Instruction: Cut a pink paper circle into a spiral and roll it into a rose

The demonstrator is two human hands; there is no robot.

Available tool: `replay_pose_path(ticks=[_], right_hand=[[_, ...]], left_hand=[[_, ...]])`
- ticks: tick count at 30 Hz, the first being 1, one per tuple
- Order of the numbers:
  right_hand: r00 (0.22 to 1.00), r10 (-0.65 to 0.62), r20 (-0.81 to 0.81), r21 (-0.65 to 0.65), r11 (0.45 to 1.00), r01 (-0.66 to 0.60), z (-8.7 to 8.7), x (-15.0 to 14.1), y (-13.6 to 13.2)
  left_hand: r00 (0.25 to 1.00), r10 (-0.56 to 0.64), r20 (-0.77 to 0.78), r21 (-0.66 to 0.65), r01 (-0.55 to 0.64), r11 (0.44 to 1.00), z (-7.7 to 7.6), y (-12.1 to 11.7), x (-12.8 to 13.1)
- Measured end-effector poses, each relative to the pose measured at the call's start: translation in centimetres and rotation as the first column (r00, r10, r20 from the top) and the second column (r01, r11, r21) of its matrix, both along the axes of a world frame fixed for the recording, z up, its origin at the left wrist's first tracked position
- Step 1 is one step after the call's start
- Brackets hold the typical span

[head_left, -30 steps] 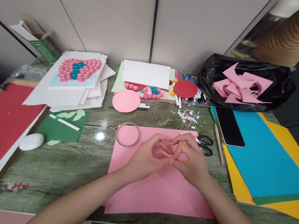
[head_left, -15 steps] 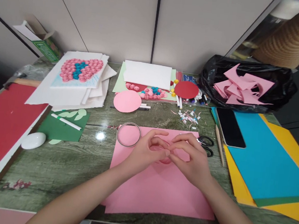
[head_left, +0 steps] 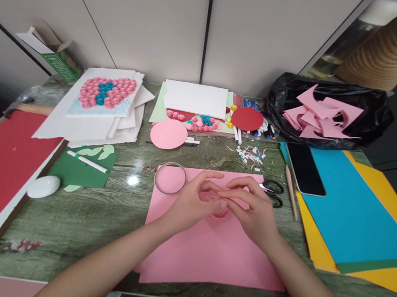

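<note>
My left hand [head_left: 193, 202] and my right hand [head_left: 257, 214] meet above a pink paper sheet [head_left: 215, 254]. Fingertips of both pinch a curved piece of pink paper [head_left: 220, 213], partly hidden behind the fingers; its full shape does not show. Left of my left hand, a round metal ring [head_left: 155, 178] rests on the sheet's corner. Black-handled scissors [head_left: 275, 187] lie just beyond my right hand, their blades partly covered by it.
Further back are a pink paper oval [head_left: 169, 134], paper scraps [head_left: 250, 156] and a picture of paper roses [head_left: 107, 92]. To the right lie a phone [head_left: 306, 169], a wooden stick [head_left: 291, 192], blue paper [head_left: 358, 212] and a black bag [head_left: 278, 100]. A white oval object [head_left: 43, 186] sits left.
The fingers of my right hand have shifted slightly and lie straighter against the pink paper piece. My left hand stays almost in place.
</note>
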State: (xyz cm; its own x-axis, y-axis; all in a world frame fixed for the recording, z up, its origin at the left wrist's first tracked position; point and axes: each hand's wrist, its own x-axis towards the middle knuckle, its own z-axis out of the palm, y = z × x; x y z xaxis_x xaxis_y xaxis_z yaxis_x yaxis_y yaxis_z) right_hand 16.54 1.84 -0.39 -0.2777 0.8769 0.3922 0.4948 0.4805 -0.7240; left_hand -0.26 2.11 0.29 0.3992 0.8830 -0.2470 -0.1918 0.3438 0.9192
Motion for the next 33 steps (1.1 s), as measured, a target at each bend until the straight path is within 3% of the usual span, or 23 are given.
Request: replay_pose_path(ticks=[6,16,25,33], right_hand=[[0.997,-0.055,-0.061,-0.014,0.998,0.054,0.27,-0.18,-0.07],[0.997,-0.01,-0.071,-0.059,0.998,0.006,0.32,-0.42,-0.13],[0.998,0.0,0.057,0.052,0.999,-0.003,0.68,-0.6,-0.16],[0.999,-0.001,0.033,0.189,0.982,-0.006,0.39,-0.4,-0.21]], left_hand=[[0.995,-0.048,0.086,-0.008,0.049,0.999,-0.09,-0.08,0.1],[0.983,-0.077,0.164,-0.109,0.095,0.989,-0.05,0.04,0.35],[0.985,0.027,0.172,-0.192,0.007,0.981,-0.39,0.32,-0.15],[0.984,0.047,0.171,-0.212,-0.01,0.977,-0.19,0.5,-0.28]])
